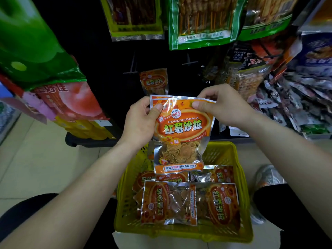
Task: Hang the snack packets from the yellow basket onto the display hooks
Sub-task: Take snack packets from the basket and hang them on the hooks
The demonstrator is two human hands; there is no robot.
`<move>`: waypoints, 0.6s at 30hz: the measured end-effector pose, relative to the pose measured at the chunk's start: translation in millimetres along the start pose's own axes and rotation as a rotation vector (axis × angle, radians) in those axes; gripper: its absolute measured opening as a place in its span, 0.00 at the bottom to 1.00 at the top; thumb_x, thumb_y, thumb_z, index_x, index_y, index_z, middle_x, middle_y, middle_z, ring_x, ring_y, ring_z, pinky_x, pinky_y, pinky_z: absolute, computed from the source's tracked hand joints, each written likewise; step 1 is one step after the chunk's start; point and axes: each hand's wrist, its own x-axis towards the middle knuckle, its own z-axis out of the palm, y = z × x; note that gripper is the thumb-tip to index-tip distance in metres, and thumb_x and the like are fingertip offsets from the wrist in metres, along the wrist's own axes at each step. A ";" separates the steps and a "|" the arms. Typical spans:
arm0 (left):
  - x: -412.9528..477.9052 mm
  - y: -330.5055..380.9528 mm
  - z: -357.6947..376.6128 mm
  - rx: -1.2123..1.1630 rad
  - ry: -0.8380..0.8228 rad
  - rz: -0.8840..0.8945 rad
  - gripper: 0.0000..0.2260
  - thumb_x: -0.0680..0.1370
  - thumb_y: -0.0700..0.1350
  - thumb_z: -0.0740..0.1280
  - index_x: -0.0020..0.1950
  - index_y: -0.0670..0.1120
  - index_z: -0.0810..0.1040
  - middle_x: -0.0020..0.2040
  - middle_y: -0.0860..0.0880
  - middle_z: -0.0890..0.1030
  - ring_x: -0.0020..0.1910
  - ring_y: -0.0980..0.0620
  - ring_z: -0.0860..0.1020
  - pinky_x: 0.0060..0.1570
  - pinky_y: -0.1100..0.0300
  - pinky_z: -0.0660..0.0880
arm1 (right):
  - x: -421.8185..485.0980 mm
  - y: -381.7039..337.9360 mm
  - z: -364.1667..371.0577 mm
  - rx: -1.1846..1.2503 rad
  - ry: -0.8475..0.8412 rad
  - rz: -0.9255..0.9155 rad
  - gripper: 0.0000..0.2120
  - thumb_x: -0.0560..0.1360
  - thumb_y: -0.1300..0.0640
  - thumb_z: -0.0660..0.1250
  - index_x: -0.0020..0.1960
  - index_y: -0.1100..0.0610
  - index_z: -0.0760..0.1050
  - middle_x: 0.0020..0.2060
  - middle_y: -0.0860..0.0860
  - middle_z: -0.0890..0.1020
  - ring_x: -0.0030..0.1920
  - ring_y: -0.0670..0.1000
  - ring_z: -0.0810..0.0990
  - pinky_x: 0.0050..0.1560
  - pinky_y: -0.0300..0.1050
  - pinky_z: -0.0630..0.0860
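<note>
1. The left hand point(142, 121) pinches the top-left corner of an orange snack packet point(179, 130) — thumb pressed on the printed front, fingers curled behind.
2. The right hand point(224, 106) pinches the same packet at the top-right of its silver seal, with the thumb in front and the other fingers folded over the upper edge.
3. The packet hangs upright between the two grips with its front toward the camera. Nearly all of it lies below the fingers; the clear window of round crisps and the bottom label strip dangle free.
4. A second silver edge shows just behind the packet's top-left corner. Whether that is another packet cannot be told.
5. The packet's lower end hangs over the far part of the yellow basket point(220, 152), in front of the packets lying there. Contact with them cannot be judged.
6. The basket sits on the pale tiled floor point(36, 159). More orange packets point(167, 202) lie flat in it, overlapping, some turned sideways.
7. Beyond the hands, one matching packet point(154, 80) hangs on the dark display panel. Two metal hooks point(132, 66) jut out — one up-left of it, one up-right.
8. Green-edged skewer packs point(203, 20) hang higher on the panel, and a heap of small sachets point(296, 105) fills the shelf at right.
</note>
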 end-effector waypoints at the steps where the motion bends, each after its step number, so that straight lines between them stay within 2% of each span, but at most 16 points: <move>1: -0.1 -0.3 0.6 0.007 -0.005 -0.001 0.06 0.84 0.47 0.62 0.58 0.51 0.77 0.50 0.51 0.85 0.48 0.54 0.85 0.46 0.52 0.84 | 0.3 0.0 -1.1 -0.001 -0.008 0.000 0.04 0.75 0.51 0.73 0.43 0.50 0.83 0.39 0.46 0.85 0.42 0.45 0.84 0.46 0.55 0.82; 7: 0.7 -0.1 1.3 0.046 0.004 0.013 0.08 0.84 0.48 0.61 0.60 0.49 0.77 0.52 0.50 0.85 0.50 0.53 0.84 0.49 0.52 0.83 | 2.0 1.1 -8.5 -0.023 -0.030 0.016 0.05 0.71 0.49 0.76 0.42 0.48 0.82 0.37 0.45 0.85 0.40 0.43 0.84 0.44 0.52 0.82; 11: 1.7 -0.6 2.4 0.069 0.023 0.024 0.08 0.84 0.48 0.62 0.59 0.49 0.77 0.50 0.52 0.85 0.48 0.57 0.84 0.43 0.60 0.82 | 3.8 3.9 -10.0 -0.031 -0.051 0.005 0.06 0.71 0.50 0.77 0.41 0.50 0.82 0.37 0.43 0.85 0.40 0.40 0.84 0.40 0.44 0.80; 14: 1.0 -3.0 5.2 0.066 0.028 0.028 0.06 0.84 0.48 0.62 0.57 0.50 0.76 0.48 0.54 0.84 0.46 0.60 0.84 0.38 0.66 0.80 | 4.8 6.9 -8.5 -0.032 -0.067 0.010 0.05 0.71 0.51 0.77 0.41 0.49 0.82 0.38 0.43 0.85 0.42 0.40 0.83 0.42 0.45 0.79; 16: 0.0 -4.0 6.7 0.079 0.024 0.039 0.05 0.84 0.48 0.62 0.57 0.51 0.76 0.48 0.55 0.84 0.46 0.62 0.83 0.38 0.68 0.79 | 5.0 5.8 -8.7 -0.053 -0.112 -0.004 0.03 0.73 0.52 0.76 0.45 0.47 0.82 0.37 0.43 0.83 0.42 0.39 0.82 0.44 0.43 0.78; 18: -1.5 -4.7 7.2 0.079 0.013 0.051 0.04 0.84 0.48 0.62 0.56 0.52 0.76 0.47 0.54 0.84 0.46 0.61 0.83 0.39 0.66 0.80 | 4.9 1.1 -9.1 -0.148 -0.168 -0.029 0.03 0.75 0.52 0.73 0.47 0.45 0.81 0.37 0.41 0.82 0.41 0.38 0.81 0.42 0.40 0.76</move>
